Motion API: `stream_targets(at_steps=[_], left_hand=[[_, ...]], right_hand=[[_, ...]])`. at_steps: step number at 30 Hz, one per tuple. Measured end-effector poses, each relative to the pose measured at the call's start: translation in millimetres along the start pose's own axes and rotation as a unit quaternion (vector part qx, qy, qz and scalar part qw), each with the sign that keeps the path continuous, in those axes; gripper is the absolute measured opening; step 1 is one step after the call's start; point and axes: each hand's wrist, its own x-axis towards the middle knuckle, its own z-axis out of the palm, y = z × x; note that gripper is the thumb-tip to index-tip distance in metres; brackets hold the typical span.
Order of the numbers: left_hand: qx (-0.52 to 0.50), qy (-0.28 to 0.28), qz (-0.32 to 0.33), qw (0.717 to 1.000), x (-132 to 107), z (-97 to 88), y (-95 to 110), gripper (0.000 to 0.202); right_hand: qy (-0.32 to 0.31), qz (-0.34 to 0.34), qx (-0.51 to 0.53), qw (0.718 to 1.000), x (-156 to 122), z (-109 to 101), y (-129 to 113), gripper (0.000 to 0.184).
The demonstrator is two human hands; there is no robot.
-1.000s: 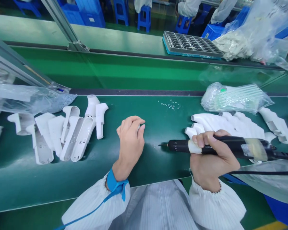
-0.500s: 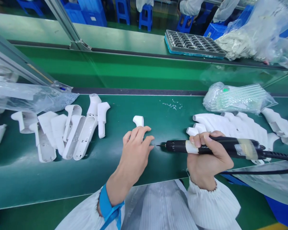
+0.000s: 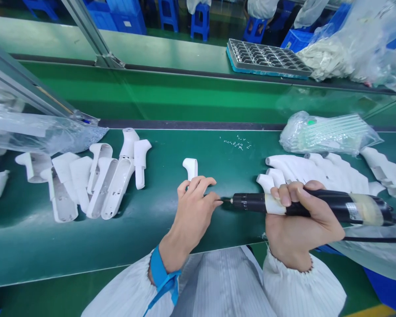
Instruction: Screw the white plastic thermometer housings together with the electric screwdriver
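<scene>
My right hand [image 3: 300,229] is wrapped round a black electric screwdriver [image 3: 250,202], which lies level with its bit pointing left. At the bit's tip, the thumb and forefinger of my left hand [image 3: 195,213] are pinched together. Whatever sits between those fingertips is too small to make out. Just beyond the left hand stands a white plastic housing [image 3: 192,166], its lower part hidden by the fingers. Small pale bits [image 3: 238,143], possibly screws, are scattered farther back on the green table [image 3: 165,149].
Several white housing halves [image 3: 119,189] lie at the left. More white housings [image 3: 293,167] are lined up at the right, partly behind the screwdriver. A clear bag of pale sticks [image 3: 330,132] rests behind them. A metal grid tray [image 3: 267,57] sits on the far ledge.
My left hand has moved slightly right, its thumb and forefinger closing at the bit's tip. The screwdriver and my right hand have shifted a little to the right.
</scene>
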Motion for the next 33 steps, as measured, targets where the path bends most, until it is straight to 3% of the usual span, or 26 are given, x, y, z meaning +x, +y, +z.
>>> stream_targets(at_steps=[7,16,23,26,29,31,33], left_hand=[[0.002,-0.006,-0.017,1.000,1.9,-5.1,2.3,0.021],[0.048,-0.013,0.018,0.999,4.8,-9.3,2.5,0.022],[0.154,0.018,0.106,0.982,10.5,-7.4,3.8,0.028],[0.157,0.007,0.126,0.979,10.1,-11.8,6.2,0.027],[0.098,-0.014,0.046,0.994,7.5,-19.2,8.7,0.016],[0.071,0.017,-0.074,0.995,6.8,-21.2,7.6,0.030],[0.077,0.056,-0.196,0.976,9.2,-17.9,2.0,0.045]], right_hand=[[0.001,-0.008,-0.002,1.000,0.5,0.5,0.6,0.019],[-0.008,-0.004,0.003,1.000,-2.8,0.6,-0.7,0.021],[0.015,-0.012,0.001,1.000,-5.4,6.1,2.3,0.021],[0.027,-0.017,0.001,0.999,-5.0,7.5,3.1,0.021],[0.041,-0.033,-0.007,0.999,-2.0,6.5,1.1,0.021],[0.045,-0.047,-0.009,0.998,0.2,5.4,-2.1,0.020],[0.043,-0.056,-0.010,0.997,0.8,5.6,-7.0,0.020]])
